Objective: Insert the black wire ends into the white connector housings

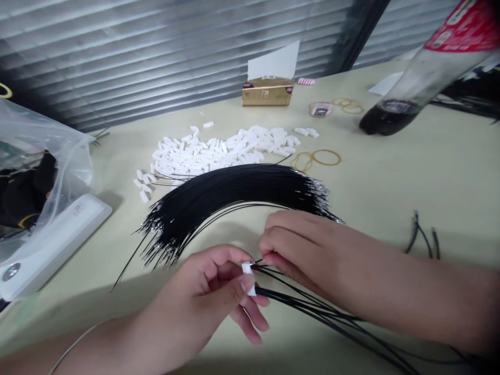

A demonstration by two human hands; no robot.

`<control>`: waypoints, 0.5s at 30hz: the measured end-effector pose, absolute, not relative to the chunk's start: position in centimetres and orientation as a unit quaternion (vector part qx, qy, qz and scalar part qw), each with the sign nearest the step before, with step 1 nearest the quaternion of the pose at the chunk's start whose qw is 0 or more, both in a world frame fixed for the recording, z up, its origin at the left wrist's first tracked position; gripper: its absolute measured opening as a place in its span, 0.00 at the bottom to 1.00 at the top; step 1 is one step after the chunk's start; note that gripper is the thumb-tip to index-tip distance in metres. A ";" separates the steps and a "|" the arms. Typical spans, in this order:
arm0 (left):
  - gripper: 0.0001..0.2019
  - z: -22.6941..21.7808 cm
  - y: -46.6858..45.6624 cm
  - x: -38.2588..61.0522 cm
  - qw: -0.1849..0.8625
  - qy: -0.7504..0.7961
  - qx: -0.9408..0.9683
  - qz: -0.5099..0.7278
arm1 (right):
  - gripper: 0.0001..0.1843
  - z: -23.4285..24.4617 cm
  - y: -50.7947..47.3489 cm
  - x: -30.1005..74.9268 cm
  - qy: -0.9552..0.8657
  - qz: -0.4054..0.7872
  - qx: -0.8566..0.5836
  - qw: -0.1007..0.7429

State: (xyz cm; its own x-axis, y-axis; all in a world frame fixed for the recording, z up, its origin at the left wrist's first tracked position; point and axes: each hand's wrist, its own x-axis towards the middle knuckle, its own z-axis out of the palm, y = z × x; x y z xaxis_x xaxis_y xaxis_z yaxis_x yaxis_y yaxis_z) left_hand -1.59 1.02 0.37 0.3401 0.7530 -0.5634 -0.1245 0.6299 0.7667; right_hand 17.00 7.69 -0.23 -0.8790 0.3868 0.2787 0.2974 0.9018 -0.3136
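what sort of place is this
Likely a wiring workbench, perhaps in a small workshop or office: a thick bundle of black wires and a heap of small white pieces lie on the table, with slatted blinds behind.

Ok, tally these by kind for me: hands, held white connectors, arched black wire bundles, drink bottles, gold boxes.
Hands: 2 (left hand, right hand)
Held white connector: 1
Arched black wire bundle: 1
Drink bottle: 1
Gold box: 1
Total: 6
Loose white pieces are too many to count; left out.
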 end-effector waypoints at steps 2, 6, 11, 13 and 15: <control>0.08 0.4 0.9 -1.5 0.748 0.505 0.323 0.287 | 0.11 0.1 7.5 17.0 -0.963 0.121 -0.169 0.170; 0.07 0.3 0.8 -1.3 0.742 0.509 0.334 0.281 | 0.13 0.4 7.3 16.7 -0.966 0.098 -0.152 0.182; 0.05 0.4 0.7 -1.2 0.734 0.519 0.335 0.282 | 0.12 0.0 6.8 16.3 -0.961 0.132 -0.158 0.183; 0.05 0.5 0.7 -1.2 0.731 0.519 0.344 0.279 | 0.12 0.0 6.6 16.4 -0.959 0.150 -0.160 0.181; 0.06 0.5 0.6 -1.2 0.732 0.515 0.349 0.276 | 0.13 0.2 6.7 16.7 -0.956 0.177 -0.163 0.168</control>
State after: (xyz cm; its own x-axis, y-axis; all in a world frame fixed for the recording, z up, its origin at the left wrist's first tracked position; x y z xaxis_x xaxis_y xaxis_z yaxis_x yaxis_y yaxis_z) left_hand -1.21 0.62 0.51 0.3162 0.7643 -0.5620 -0.0448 0.6037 0.7959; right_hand 16.65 6.67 0.19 -0.8904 0.3719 0.2626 0.2529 0.8837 -0.3939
